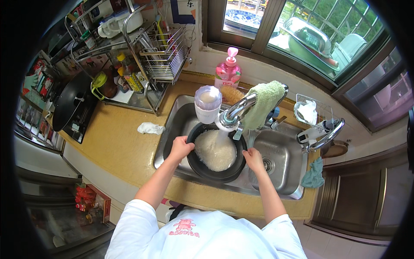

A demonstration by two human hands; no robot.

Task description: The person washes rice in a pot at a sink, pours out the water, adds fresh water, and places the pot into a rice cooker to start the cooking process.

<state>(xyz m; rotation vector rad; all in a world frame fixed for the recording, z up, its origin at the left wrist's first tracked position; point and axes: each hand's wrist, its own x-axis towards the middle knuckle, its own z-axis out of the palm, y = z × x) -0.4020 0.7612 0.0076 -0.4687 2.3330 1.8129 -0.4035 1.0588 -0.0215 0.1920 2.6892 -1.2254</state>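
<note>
A black round pot (212, 177) is held over the double-bowl steel sink (288, 174), beneath the faucet. White rice grains (215, 152) lie in it, and water runs onto them from the faucet head. My left hand (181, 149) grips the pot's left rim, thumb on top. On the opposite side my right hand (254, 159) pinches the right rim. Just above the pot is the chrome faucet (237, 110) with a white filter unit (207, 108) attached. A pale green cloth (263, 100) hangs over the faucet's neck.
Behind the sink stands a pink pump bottle (228, 71) beside a brown scrubber (231, 94). A white crumpled cloth (151, 128) lies left of the sink. Further left are a metal rack (165, 61) with bottles and a black wok lid (72, 100). A second curved spout (330, 137) rises at right.
</note>
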